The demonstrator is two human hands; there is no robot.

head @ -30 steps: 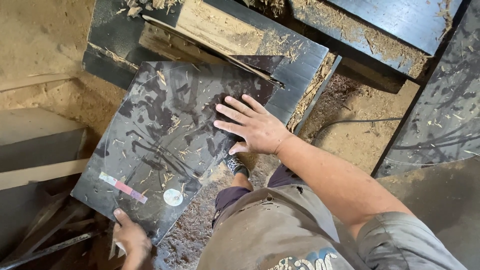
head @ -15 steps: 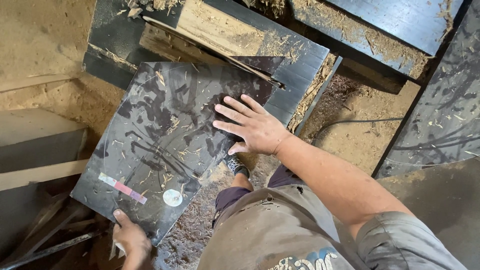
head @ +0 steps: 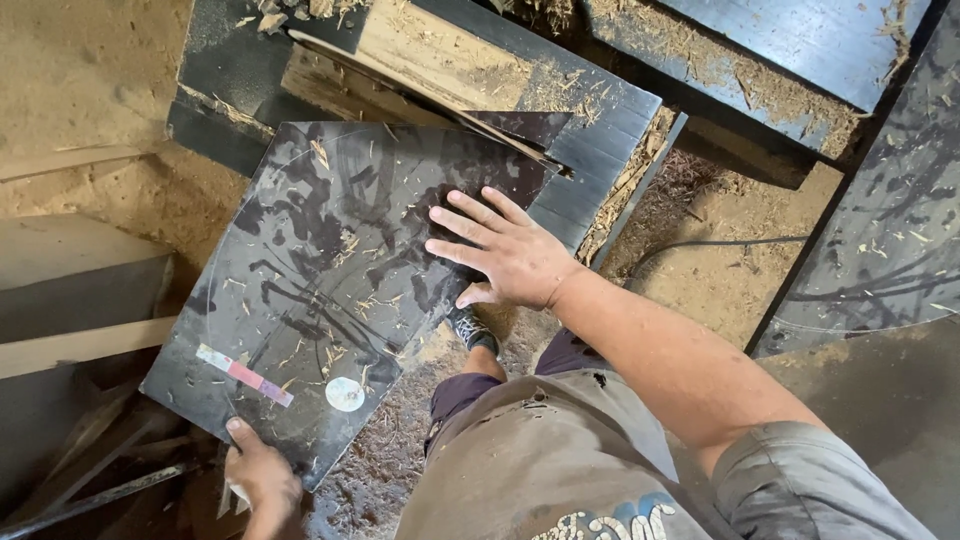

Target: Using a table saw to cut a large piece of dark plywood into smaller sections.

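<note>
We work over a dirt floor covered in sawdust and wood shavings, with pale sand at 10 o'clock and loose chips at 6 o'clock. One dark square panel lies tilted at the centre, its far corner resting on a black slatted board at 12 o'clock. The panel carries two marks near its 7 o'clock edge: one striped sticker and one round white sticker. Our right hand lies flat on the panel's 3 o'clock side, fingers spread, gripping nothing. Our left hand holds the panel's 6 o'clock corner, thumb on top; the fingers beneath are hidden. One black cable runs across the floor at 3 o'clock. One shoe stands just beside the panel's lower edge.
</note>
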